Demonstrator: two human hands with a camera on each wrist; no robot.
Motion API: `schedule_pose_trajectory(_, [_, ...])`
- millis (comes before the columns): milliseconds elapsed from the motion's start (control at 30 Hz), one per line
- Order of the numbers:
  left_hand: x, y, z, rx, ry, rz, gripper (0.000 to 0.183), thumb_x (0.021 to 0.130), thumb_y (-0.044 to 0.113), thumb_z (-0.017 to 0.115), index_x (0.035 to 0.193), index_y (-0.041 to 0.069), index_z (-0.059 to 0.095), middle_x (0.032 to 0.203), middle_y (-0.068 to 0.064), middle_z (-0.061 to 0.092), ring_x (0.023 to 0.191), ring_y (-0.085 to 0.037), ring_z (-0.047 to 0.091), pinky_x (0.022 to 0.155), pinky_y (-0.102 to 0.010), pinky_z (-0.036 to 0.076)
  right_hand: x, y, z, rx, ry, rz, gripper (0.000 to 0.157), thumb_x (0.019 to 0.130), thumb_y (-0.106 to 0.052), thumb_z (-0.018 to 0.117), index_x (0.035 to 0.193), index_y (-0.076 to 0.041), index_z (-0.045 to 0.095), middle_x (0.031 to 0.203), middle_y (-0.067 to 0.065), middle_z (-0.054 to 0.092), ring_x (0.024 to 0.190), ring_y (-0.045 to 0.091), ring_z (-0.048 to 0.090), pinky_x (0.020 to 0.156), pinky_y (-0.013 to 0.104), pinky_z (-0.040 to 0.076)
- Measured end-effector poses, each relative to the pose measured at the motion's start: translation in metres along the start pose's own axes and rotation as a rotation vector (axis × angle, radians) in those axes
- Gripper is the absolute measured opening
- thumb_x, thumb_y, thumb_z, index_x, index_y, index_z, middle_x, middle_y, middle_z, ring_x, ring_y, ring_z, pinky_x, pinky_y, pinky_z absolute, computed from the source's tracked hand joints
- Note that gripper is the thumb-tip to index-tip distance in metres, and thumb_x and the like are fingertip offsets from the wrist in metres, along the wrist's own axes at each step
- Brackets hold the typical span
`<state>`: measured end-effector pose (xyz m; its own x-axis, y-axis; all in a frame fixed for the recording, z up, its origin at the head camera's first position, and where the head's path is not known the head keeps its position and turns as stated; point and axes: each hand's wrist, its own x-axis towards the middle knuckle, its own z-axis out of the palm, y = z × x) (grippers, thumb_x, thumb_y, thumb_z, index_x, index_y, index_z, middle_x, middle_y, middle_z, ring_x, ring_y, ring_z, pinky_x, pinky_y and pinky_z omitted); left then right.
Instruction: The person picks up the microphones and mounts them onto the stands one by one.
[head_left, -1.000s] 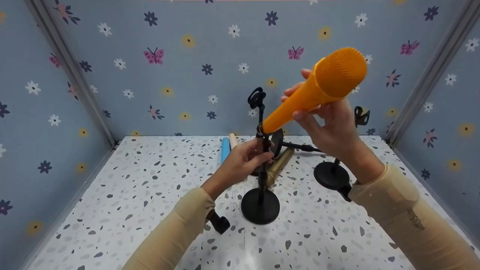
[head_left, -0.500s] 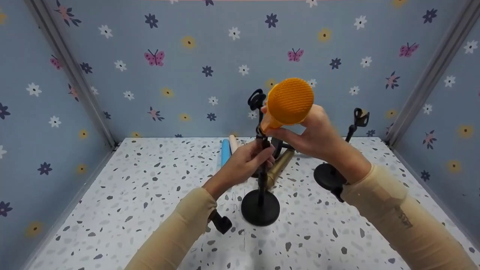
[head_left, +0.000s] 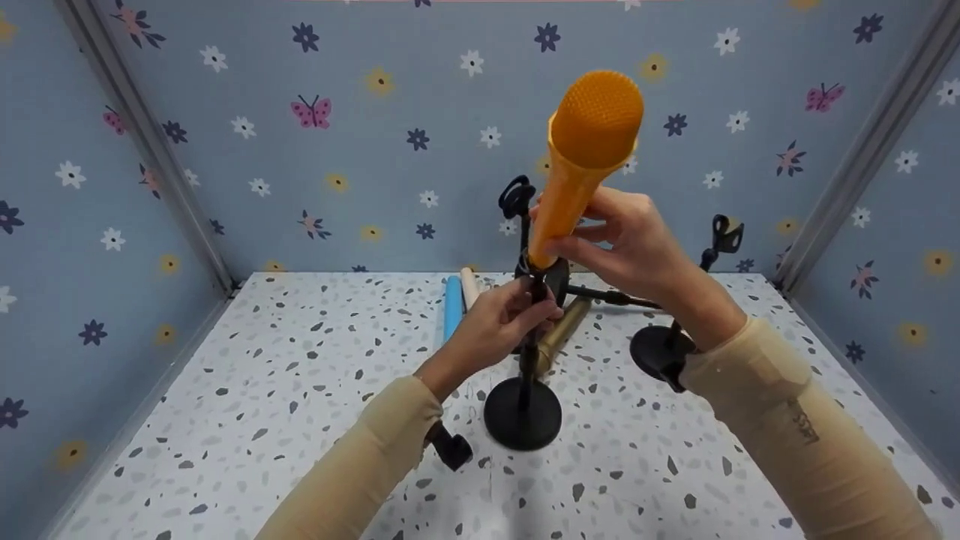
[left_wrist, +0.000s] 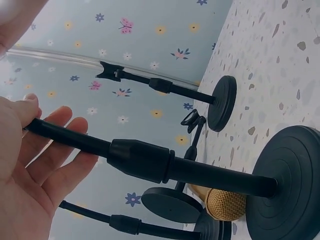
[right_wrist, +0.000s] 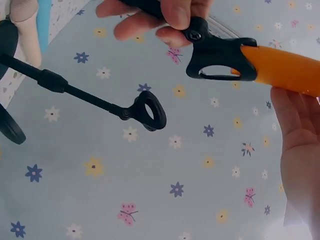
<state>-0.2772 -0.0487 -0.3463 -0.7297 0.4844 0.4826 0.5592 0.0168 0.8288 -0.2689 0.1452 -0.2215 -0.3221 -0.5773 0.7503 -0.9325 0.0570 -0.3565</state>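
An orange microphone (head_left: 564, 196) leans upward, head at the top, in my right hand (head_left: 634, 244), whose thumb and fingers grip its lower body. Its narrow end meets the black clip (right_wrist: 215, 56) on top of a microphone stand (head_left: 523, 416); in the right wrist view that end sits at the clip's mouth. Just below the clip, my left hand (head_left: 495, 319) pinches the stand's pole (left_wrist: 220, 177) between thumb and fingers. The stand's round base rests on the table.
Behind stand another upright stand with a clip (head_left: 516, 199), a tipped-over stand (head_left: 611, 296) and a third upright one (head_left: 660, 351) at right. A gold microphone (head_left: 561, 341), a blue one (head_left: 452, 307) and a pale one (head_left: 469, 285) lie on the speckled table (head_left: 300, 420).
The microphone has swung from leaning far right, through pointing at the head camera, to a steeper upward lean. My right hand has moved left; my left hand keeps its place on the pole.
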Motion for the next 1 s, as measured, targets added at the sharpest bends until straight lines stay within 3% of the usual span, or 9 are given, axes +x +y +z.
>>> schedule_pose_trajectory(300, [-0.001,0.000,0.002,0.005,0.023,0.016,0.017,0.104,0.022,0.059,0.106,0.006,0.064,0.094,-0.011,0.070,0.086,-0.030,0.067,0.077,-0.041,0.056,0.005,0.002,0.007,-0.132,-0.161,-0.061,0.037,0.089,-0.004,0.078,0.123,0.001,0.064,0.115,0.011,0.069,0.111,0.024,0.067,0.087,0.035,0.057])
schedule_pose_trajectory(400, [-0.001,-0.001,0.003,0.041,0.044,0.020,0.017,0.104,0.022,0.060,0.106,0.006,0.064,0.095,-0.014,0.071,0.088,-0.033,0.069,0.078,-0.038,0.057,-0.002,0.006,0.009,-0.142,-0.142,-0.040,0.039,0.088,-0.001,0.078,0.124,0.003,0.063,0.115,0.013,0.068,0.112,0.025,0.067,0.087,0.036,0.057])
schedule_pose_trajectory(600, [-0.001,-0.001,0.005,0.149,0.088,0.055,0.017,0.104,0.021,0.060,0.103,0.005,0.065,0.090,-0.008,0.073,0.082,-0.023,0.072,0.074,-0.035,0.058,-0.012,0.013,0.010,-0.149,-0.076,-0.059,0.033,0.086,0.002,0.078,0.116,0.005,0.064,0.110,0.013,0.070,0.103,0.024,0.069,0.087,0.030,0.057])
schedule_pose_trajectory(733, [-0.001,-0.001,0.008,0.167,0.119,0.056,0.017,0.103,0.021,0.061,0.102,0.005,0.065,0.088,-0.008,0.074,0.079,-0.022,0.072,0.072,-0.034,0.058,-0.016,0.016,0.009,-0.065,-0.060,-0.064,0.031,0.088,0.004,0.075,0.117,0.005,0.065,0.117,0.013,0.071,0.108,0.028,0.068,0.097,0.037,0.052])
schedule_pose_trajectory(867, [0.001,-0.001,0.008,0.182,0.130,0.060,0.017,0.103,0.021,0.062,0.101,0.005,0.065,0.086,-0.005,0.073,0.077,-0.019,0.071,0.071,-0.032,0.058,-0.019,0.016,0.006,0.042,-0.060,0.005,0.039,0.088,0.009,0.072,0.126,0.005,0.061,0.128,0.014,0.066,0.118,0.029,0.062,0.104,0.042,0.047])
schedule_pose_trajectory(1000, [0.001,-0.001,0.005,0.198,0.098,0.070,0.015,0.103,0.018,0.062,0.105,0.004,0.063,0.088,-0.006,0.071,0.078,-0.019,0.069,0.073,-0.032,0.058,-0.019,0.008,0.001,0.029,-0.107,0.088,0.044,0.089,0.008,0.072,0.132,0.002,0.060,0.134,0.008,0.064,0.122,0.026,0.060,0.106,0.039,0.046])
